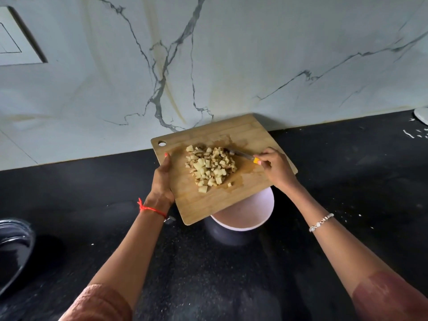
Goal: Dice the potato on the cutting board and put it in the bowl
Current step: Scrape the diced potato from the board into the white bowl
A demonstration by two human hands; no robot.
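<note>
Left hand (163,179): the left edge of the cutting board (203,205) is gripped, with the thumb laid on top. The fingers underneath are hidden, so their spread cannot be told.
Cutting board: it appears to be held up over the bowl, its near corner overhanging it. A wet patch is seen on the wood.
Diced potato (209,166): the cubes are heaped mid-board, and none is seen in the bowl yet.
Knife (240,154): the blade is laid against the far right side of the heap.
Bowl (250,218): it is pale, stands on the black countertop (335,181), and is largely covered by the board.
Right hand (276,167): the fingers are curled tightly round the yellow handle.
Risk, spill: cubes could be swept past the rim onto the countertop, since the bowl is mostly hidden and the heap is wide.
Risk, slip: the board could be lost from a one-handed grip if it is tipped steeply.
Risk, leftovers: damp cubes may be left stuck to the wet wood.
</note>
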